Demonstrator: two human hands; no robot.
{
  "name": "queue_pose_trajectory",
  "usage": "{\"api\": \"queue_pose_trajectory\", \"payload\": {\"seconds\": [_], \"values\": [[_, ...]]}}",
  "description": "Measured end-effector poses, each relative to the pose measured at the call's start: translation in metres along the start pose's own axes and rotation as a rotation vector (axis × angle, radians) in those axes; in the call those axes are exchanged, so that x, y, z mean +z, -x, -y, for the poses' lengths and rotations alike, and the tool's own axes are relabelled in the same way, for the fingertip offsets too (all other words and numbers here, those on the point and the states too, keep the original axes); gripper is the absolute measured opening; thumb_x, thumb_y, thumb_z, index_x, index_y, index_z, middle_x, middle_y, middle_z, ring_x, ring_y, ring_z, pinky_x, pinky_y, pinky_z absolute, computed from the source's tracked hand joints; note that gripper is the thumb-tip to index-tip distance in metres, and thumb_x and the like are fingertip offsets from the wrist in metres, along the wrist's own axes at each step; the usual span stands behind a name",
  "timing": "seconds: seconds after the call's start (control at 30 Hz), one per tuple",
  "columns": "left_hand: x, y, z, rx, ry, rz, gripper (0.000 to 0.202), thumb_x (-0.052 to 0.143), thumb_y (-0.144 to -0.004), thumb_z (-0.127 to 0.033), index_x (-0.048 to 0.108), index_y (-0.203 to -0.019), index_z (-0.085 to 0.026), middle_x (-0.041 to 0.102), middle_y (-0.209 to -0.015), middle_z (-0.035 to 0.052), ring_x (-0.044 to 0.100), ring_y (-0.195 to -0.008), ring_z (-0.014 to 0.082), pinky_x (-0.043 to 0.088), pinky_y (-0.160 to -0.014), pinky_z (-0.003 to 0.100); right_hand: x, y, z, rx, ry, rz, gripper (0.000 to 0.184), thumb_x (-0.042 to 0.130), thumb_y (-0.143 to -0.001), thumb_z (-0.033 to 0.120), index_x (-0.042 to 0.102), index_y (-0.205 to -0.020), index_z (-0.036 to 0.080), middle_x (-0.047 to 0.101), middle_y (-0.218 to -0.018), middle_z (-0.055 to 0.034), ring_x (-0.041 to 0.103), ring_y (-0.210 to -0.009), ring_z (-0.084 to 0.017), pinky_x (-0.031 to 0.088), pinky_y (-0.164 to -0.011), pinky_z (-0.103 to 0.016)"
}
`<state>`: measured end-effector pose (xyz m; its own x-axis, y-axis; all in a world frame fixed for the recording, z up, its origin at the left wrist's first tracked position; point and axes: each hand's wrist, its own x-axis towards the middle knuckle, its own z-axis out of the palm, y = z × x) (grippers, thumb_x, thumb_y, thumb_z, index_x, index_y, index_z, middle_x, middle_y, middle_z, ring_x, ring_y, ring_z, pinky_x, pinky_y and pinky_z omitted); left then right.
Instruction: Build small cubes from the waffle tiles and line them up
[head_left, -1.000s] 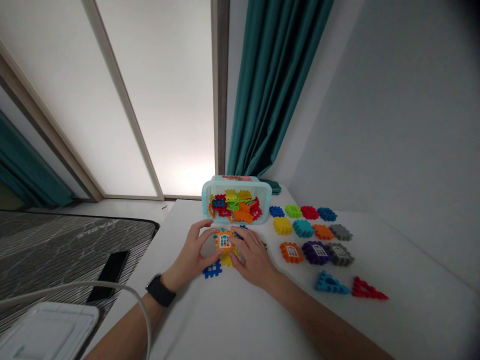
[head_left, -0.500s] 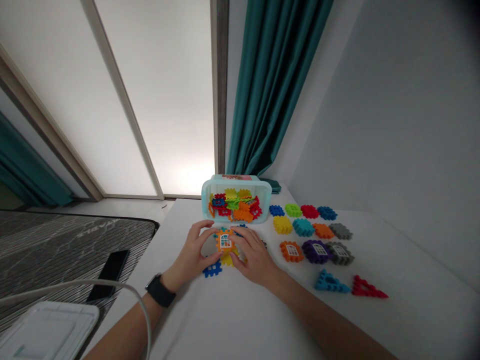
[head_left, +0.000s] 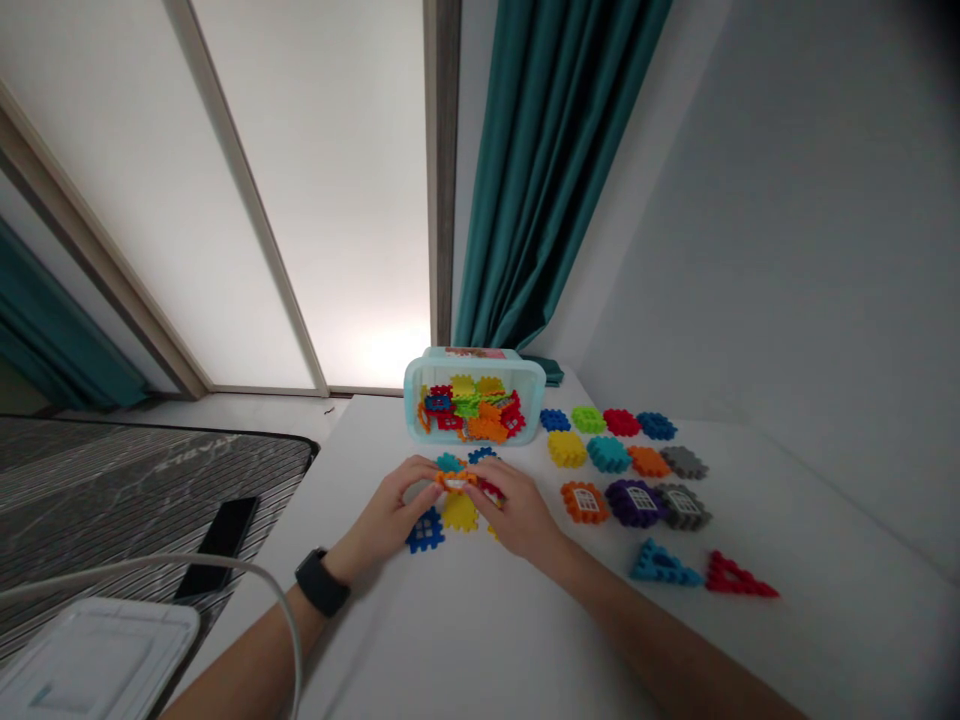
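Between both hands, an orange building block with a white window [head_left: 455, 482] is pinched and seen nearly edge-on. My left hand [head_left: 399, 500] is closed on its left side, thumb and fingers at the edge. From the right, my right hand [head_left: 512, 505] grips the same block. Below it on the white table lie a yellow block [head_left: 460, 512] and a blue window block [head_left: 426, 530]. Just beyond are a teal block [head_left: 449, 462] and a dark blue block [head_left: 481, 454]. A red block [head_left: 490, 490] is partly hidden by my right fingers.
A pale blue bin [head_left: 475, 360] of mixed blocks lies on its side at the back. Rows of notched blocks, including a purple window block [head_left: 634, 503], and blue [head_left: 664, 563] and red [head_left: 739, 576] triangles stand right. A white cable [head_left: 262, 578] arches at lower left.
The orange window block has tipped from facing me to nearly edge-on, with both hands still on it. More of the yellow block and the teal block shows.
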<state>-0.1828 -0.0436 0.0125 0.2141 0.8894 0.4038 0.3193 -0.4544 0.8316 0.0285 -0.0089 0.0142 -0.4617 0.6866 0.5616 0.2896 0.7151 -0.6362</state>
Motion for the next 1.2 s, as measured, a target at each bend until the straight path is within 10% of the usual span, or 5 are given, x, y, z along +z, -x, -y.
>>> {"api": "queue_pose_trajectory", "payload": {"seconds": [0.17,0.57,0.97,1.2], "values": [[0.002,-0.001,-0.004,-0.186,0.250,-0.010,0.032,0.064,-0.091,-0.048,0.068,-0.097,-0.018,0.071,-0.094,0.0064,0.066,-0.089,0.0208,0.055,-0.081,0.035,0.005,-0.006,0.008,0.358,-0.383,0.097,0.024,0.057,-0.093,0.040,0.068,-0.088,0.020,0.066,-0.075,-0.0002,0.060,-0.067,-0.016,0.047,-0.059,-0.026],[0.007,0.000,-0.003,-0.395,0.497,-0.016,0.039,0.073,-0.084,-0.051,0.067,-0.099,-0.016,0.071,-0.087,0.0045,0.065,-0.080,0.0173,0.051,-0.077,0.031,0.002,-0.008,0.013,0.508,-0.553,0.079,0.035,0.058,-0.091,0.052,0.065,-0.078,0.020,0.063,-0.071,0.0002,0.057,-0.066,-0.015,0.048,-0.060,-0.026],[0.000,-0.001,-0.005,-0.256,0.303,0.030,0.045,0.065,-0.087,-0.059,0.065,-0.101,-0.016,0.068,-0.087,0.0045,0.062,-0.078,0.0180,0.050,-0.075,0.031,-0.007,0.002,-0.004,-0.178,0.074,0.030,0.024,0.045,-0.104,0.025,0.068,-0.113,0.024,0.068,-0.106,-0.0083,0.066,-0.099,-0.020,0.056,-0.089,-0.036],[-0.009,0.002,-0.002,0.206,-0.304,-0.023,0.025,0.074,-0.086,-0.038,0.065,-0.101,-0.021,0.073,-0.103,0.0076,0.065,-0.097,0.0237,0.049,-0.088,0.039,-0.011,0.002,-0.009,-0.256,0.244,0.126,0.027,0.052,-0.098,0.018,0.062,-0.122,0.025,0.061,-0.129,-0.0115,0.061,-0.118,-0.024,0.053,-0.101,-0.044]]}}
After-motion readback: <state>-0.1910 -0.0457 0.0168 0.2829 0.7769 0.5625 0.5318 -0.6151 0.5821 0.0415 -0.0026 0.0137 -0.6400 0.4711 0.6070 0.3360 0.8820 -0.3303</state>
